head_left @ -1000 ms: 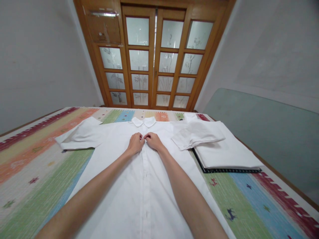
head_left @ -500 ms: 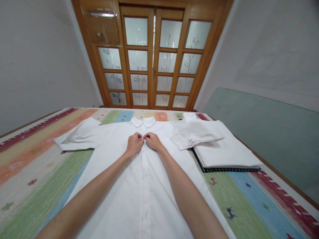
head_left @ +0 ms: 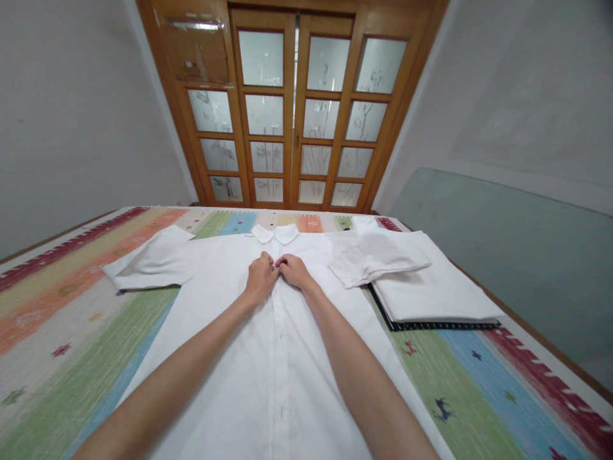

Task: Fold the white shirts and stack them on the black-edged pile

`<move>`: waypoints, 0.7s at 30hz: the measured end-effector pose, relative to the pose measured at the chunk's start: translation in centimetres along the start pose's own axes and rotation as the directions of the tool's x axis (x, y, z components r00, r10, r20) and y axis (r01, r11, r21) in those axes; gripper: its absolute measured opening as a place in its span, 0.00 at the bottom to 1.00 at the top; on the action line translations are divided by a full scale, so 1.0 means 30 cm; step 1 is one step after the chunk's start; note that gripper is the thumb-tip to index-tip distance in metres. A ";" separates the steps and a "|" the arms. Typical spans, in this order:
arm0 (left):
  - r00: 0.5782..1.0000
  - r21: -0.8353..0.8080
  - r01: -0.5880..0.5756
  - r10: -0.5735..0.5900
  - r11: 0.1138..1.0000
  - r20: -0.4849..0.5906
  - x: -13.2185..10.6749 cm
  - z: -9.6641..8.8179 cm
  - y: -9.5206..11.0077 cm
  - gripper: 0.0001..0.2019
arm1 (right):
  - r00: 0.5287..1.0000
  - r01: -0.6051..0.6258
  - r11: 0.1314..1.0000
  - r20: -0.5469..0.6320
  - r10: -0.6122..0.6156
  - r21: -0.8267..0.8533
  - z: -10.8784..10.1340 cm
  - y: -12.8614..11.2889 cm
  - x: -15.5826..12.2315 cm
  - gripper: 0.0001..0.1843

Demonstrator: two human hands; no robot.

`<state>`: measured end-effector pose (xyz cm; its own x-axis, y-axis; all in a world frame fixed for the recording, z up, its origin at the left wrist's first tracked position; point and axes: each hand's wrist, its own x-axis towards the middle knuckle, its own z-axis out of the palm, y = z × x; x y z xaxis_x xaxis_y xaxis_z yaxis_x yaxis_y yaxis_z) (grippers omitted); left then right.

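Observation:
A white short-sleeved shirt (head_left: 230, 370) lies face up, its collar at the far end and its front placket running toward me. My left hand (head_left: 262, 276) pinches the placket a little below the collar. Close against it, my right hand (head_left: 293, 271) also pinches the placket edge, fingertips nearly meeting the left ones. Any button between the fingers is too small to make out. The left sleeve in view lies spread out, while the right one rests over a folded white garment.
The folded white garment (head_left: 435, 287) sits on a black item with a dotted edge (head_left: 445, 326) at the right. Under everything is a striped, colourful cloth (head_left: 62, 383). A pale green panel (head_left: 502, 236) leans by the right wall. Wooden glass-paned doors (head_left: 292, 147) stand behind.
My left hand has shifted slightly right and turned a little at the placket, closer to the right hand. The right hand and the shirt look almost unmoved.

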<state>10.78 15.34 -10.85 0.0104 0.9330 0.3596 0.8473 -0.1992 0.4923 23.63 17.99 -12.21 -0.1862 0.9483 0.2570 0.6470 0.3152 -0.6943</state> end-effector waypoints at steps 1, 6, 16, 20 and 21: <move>1.000 0.005 -0.017 0.017 1.000 -0.002 0.000 0.002 -0.001 0.06 | 1.000 -0.001 1.000 0.001 0.001 -0.001 0.000 0.000 0.001 0.13; 0.996 0.033 -0.084 0.084 0.996 0.009 -0.001 0.007 -0.003 0.06 | 1.000 0.000 1.000 -0.001 0.000 -0.011 0.002 0.000 0.002 0.14; 0.989 0.085 -0.149 0.147 0.985 0.024 0.004 0.013 -0.003 0.06 | 0.999 -0.002 1.000 -0.037 0.002 -0.003 0.006 0.004 0.005 0.14; 0.987 0.040 -0.162 0.161 0.986 0.016 0.008 0.017 -0.013 0.07 | 0.998 0.010 0.999 -0.064 -0.012 -0.040 0.008 0.001 0.006 0.14; 0.986 0.030 -0.166 0.166 0.986 0.011 0.008 0.018 -0.014 0.07 | 0.997 0.015 0.998 -0.073 -0.019 -0.059 0.009 0.001 0.006 0.14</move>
<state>10.71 15.82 -11.39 0.1568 0.8903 0.4275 0.8494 -0.3425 0.4016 23.43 18.16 -12.35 -0.1438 0.9369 0.3186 0.6863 0.3264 -0.6500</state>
